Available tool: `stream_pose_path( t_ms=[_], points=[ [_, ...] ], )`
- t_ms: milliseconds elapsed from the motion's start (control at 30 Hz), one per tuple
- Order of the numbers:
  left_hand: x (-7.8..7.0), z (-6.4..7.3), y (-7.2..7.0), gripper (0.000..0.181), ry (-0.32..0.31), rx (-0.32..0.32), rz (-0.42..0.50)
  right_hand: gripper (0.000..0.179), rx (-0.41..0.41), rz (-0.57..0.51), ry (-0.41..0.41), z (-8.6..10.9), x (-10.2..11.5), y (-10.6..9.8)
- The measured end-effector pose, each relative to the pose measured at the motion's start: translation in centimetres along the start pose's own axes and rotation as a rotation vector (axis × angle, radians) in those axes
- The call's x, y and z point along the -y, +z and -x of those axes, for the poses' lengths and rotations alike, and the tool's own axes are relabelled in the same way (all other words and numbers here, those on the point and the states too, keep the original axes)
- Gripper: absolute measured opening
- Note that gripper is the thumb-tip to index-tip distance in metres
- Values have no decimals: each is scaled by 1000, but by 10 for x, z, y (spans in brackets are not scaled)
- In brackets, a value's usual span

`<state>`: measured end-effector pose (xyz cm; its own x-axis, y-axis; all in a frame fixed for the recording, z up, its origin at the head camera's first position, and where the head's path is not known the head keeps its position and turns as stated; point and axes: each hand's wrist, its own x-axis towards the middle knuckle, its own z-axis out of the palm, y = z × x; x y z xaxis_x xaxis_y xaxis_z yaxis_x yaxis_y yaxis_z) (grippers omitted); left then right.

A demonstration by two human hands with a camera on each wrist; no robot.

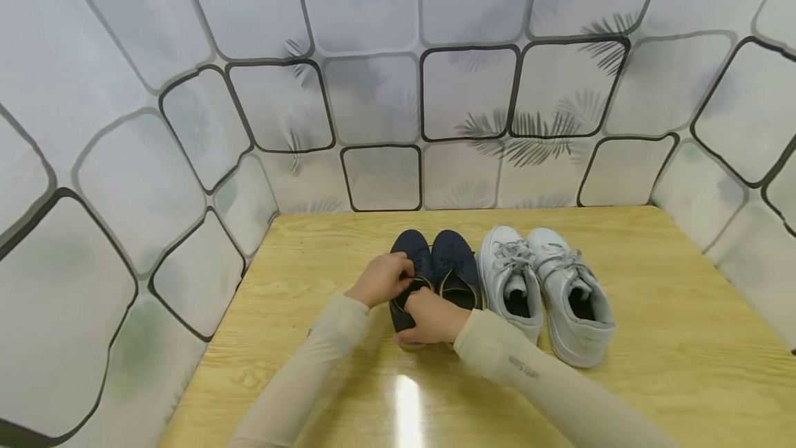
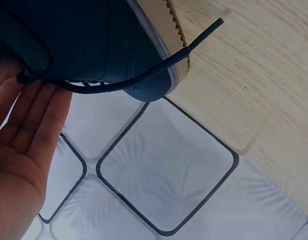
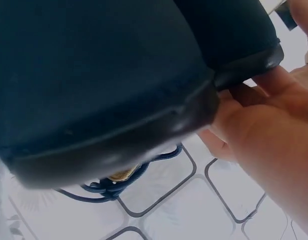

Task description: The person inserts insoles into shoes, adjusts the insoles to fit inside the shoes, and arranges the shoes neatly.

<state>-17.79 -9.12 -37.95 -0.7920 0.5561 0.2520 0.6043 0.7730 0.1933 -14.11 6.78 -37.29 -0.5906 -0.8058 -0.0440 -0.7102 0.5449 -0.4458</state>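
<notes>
Two navy lace-up shoes stand side by side on the table, toes away from me. My left hand [image 1: 382,278] pinches the left navy shoe [image 1: 410,244] at its opening near the laces. In the left wrist view, a loose navy lace [image 2: 129,83] runs from beside the fingers [image 2: 41,107] out past the tan sole [image 2: 161,22]. At the heel of that same shoe, my right hand [image 1: 435,316] grips with fingers in at the opening and thumb low outside. It partly covers the right navy shoe [image 1: 454,254]. Navy heels fill much of the right wrist view.
Right of the navy pair stand two white lace-up sneakers [image 1: 506,254] [image 1: 575,303], also toes away. The wood-grain table [image 1: 298,261] ends at a patterned backdrop [image 1: 385,109] behind and at both sides. My right sleeve passes in front of the nearer sneaker.
</notes>
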Motion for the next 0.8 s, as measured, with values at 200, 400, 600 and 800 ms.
stream_pose_path(
  t_ms=[200, 400, 600, 800],
  points=[
    [2, -3, 0, 5, -4, -10, -14, 35, 39, 119, 56, -9, 1, -3],
    [1, -5, 1, 5, -47, -16, 13, 32, 41, 236, 95, -12, -1, -4],
    [-3, 6, 2, 14, -165, -114, 123, 39, -46, 358, 25, -1, -3, 0],
    [-17, 33, 0, 21, -456, -270, 300, 32, -294, 440, -3, 24, -1, 5]
  ],
)
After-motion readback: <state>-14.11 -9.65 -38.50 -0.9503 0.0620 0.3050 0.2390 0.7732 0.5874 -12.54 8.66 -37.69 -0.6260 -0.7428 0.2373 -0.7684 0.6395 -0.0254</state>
